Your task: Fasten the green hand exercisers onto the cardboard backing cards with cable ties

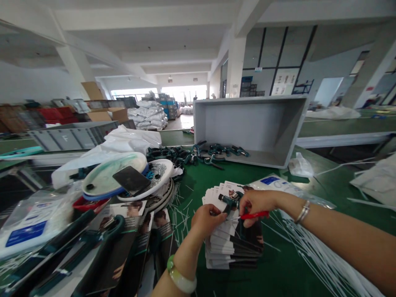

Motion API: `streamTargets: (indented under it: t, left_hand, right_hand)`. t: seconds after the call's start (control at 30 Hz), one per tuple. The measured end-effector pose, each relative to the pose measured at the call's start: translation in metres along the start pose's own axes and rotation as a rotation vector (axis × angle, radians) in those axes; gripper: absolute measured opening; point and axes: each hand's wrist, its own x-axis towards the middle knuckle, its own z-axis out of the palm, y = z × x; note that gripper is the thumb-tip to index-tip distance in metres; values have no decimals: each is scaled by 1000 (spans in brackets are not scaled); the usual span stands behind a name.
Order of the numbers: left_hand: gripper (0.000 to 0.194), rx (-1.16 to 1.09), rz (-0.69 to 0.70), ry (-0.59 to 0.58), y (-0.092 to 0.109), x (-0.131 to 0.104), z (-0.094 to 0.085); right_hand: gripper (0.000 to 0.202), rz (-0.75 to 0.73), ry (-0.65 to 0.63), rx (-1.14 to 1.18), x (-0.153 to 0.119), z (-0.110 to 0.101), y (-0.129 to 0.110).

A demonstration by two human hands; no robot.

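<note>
A fanned stack of printed cards [218,249] lies on the green table in front of me. On its top card rests a dark green hand tool [230,200] with a black knob. My right hand [255,202] is closed around red-handled snips [255,215], whose thin metal end points left over the card. From the left, my left hand [207,222] reaches in with thumb and fingers pinched at the green tool's edge. What lies between those fingertips is hidden. Loose white cable ties [312,251] spread out below my right forearm.
A grey bin [247,128] lies on its side behind, with several green tools [198,154] at its mouth. Left stand round lids [116,173], a tub of small metal parts [157,171] and carded tools [89,247]. Plastic bags [27,222] lie at the left edge.
</note>
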Motion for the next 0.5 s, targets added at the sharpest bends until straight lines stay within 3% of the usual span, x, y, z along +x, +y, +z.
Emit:
streamTargets:
  t: [0.3,0.5]
  left_hand:
    - [32,-47,13,-53,-4,7,0]
    - [32,-39,50,-49,-1,2,-1]
  right_hand:
    - [53,-81,-133,51,18,-16,8]
    - [48,-163,-143,64,5,-10,8]
